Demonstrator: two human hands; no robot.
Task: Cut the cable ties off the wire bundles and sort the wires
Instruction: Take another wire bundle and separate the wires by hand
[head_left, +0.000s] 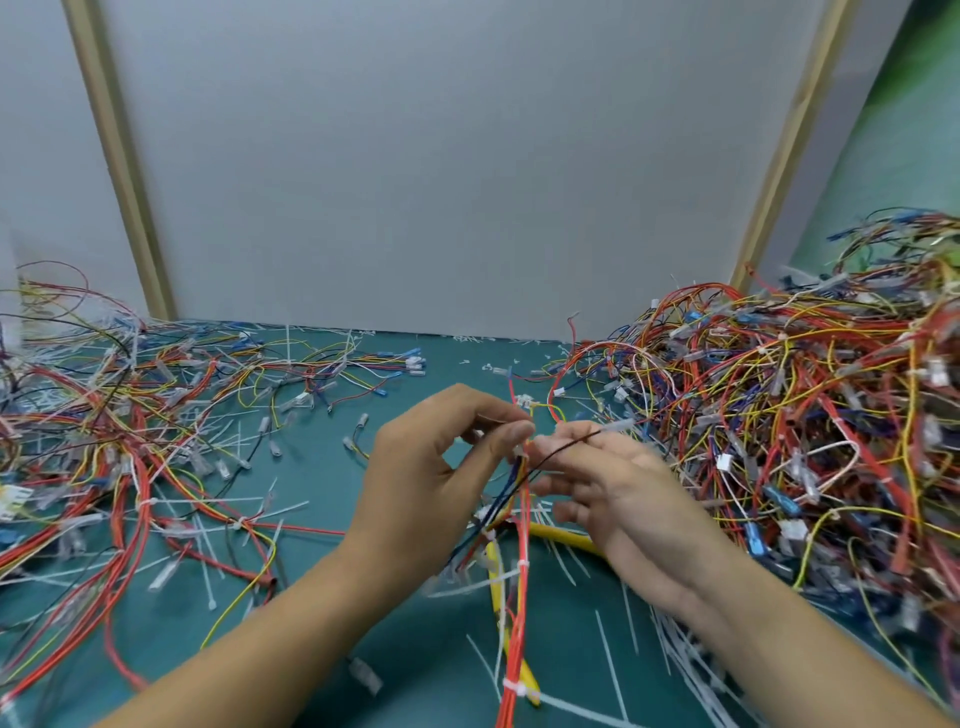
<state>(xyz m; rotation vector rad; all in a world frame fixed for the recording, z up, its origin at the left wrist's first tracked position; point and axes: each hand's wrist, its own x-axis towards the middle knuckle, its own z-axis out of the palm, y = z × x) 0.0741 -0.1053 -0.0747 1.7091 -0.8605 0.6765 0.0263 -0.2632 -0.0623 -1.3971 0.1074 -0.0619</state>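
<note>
My left hand pinches the upper end of a wire bundle between thumb and fingers, at the middle of the green mat. The bundle is mostly red, with blue and yellow strands, and hangs down toward me with white cable ties around it. My right hand sits just right of the bundle, its fingertips on a thin black wire that runs out to the right. Yellow-handled cutters lie on the mat under my hands, partly hidden.
A large tangled heap of wires fills the right side. Looser wires and bundles spread over the left. Cut white ties litter the green mat. Grey wall panels stand behind.
</note>
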